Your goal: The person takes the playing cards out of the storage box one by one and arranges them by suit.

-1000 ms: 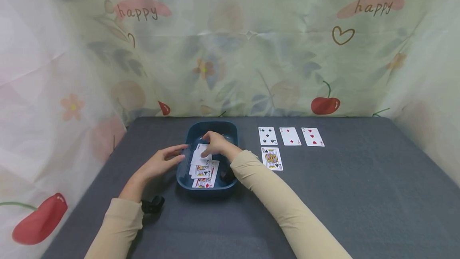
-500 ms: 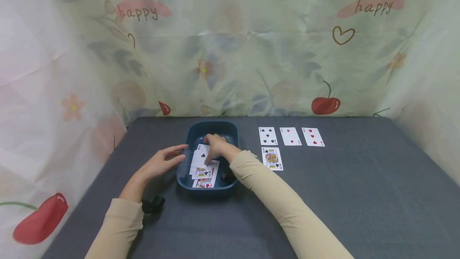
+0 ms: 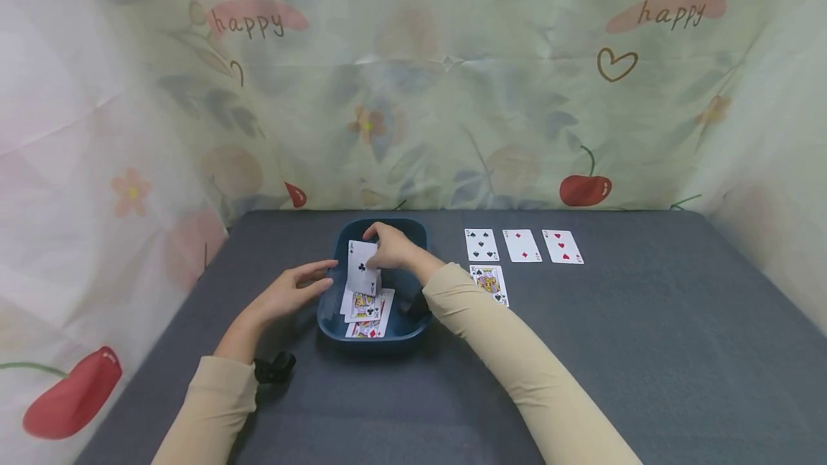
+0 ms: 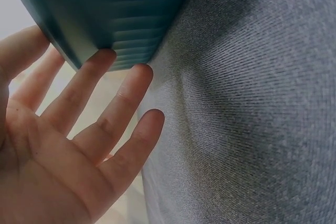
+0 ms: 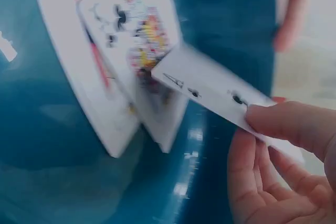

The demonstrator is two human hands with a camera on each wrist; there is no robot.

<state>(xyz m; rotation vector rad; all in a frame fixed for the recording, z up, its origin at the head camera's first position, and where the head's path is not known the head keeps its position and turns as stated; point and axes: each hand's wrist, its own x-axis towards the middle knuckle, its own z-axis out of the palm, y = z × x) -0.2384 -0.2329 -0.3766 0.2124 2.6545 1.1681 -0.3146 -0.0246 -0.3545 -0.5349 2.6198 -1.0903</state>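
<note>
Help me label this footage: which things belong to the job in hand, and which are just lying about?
Likely the job: held ace of clubs; blue tray; cards inside; four cards outside.

Likely just there: patterned curtain; black wrist device; dark tablecloth.

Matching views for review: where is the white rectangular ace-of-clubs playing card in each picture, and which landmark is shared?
Head: the white ace-of-clubs card is below and slightly left of centre, in the right hand.
Left wrist: not in it.
Right wrist: just right of centre, pinched in the fingers.
Shared landmark: the blue rounded-rectangular tray, at top in left wrist, behind the card elsewhere.
</note>
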